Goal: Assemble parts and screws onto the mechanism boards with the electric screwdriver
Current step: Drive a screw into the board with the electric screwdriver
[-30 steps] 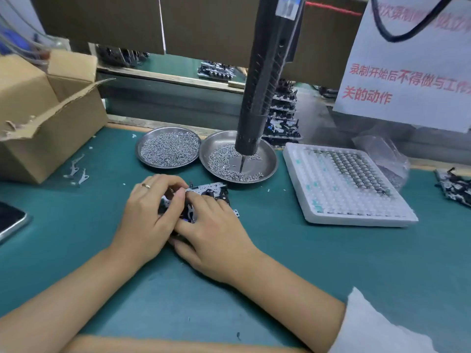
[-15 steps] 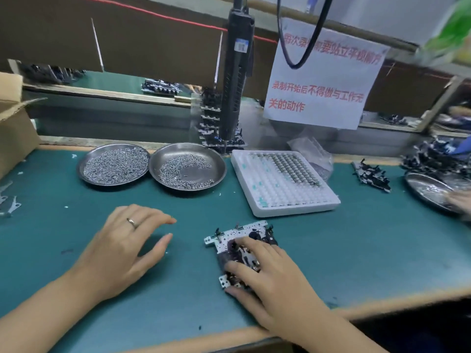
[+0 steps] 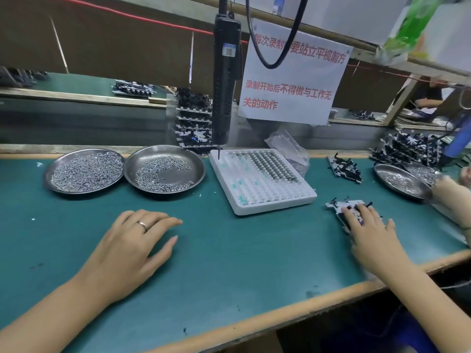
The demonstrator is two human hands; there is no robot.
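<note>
With fingers spread flat, the right hand is pressing the mechanism board at the frame's right near the table edge, risking knocking it off, while the left hand is resting relaxed and empty at lower left.

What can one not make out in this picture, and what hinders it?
- Head view: the right hand covers most of the mechanism board.
- Head view: a hand at the right edge is blurred and cut off.
- Head view: single screws in the two metal dishes are too small to tell apart.
</note>
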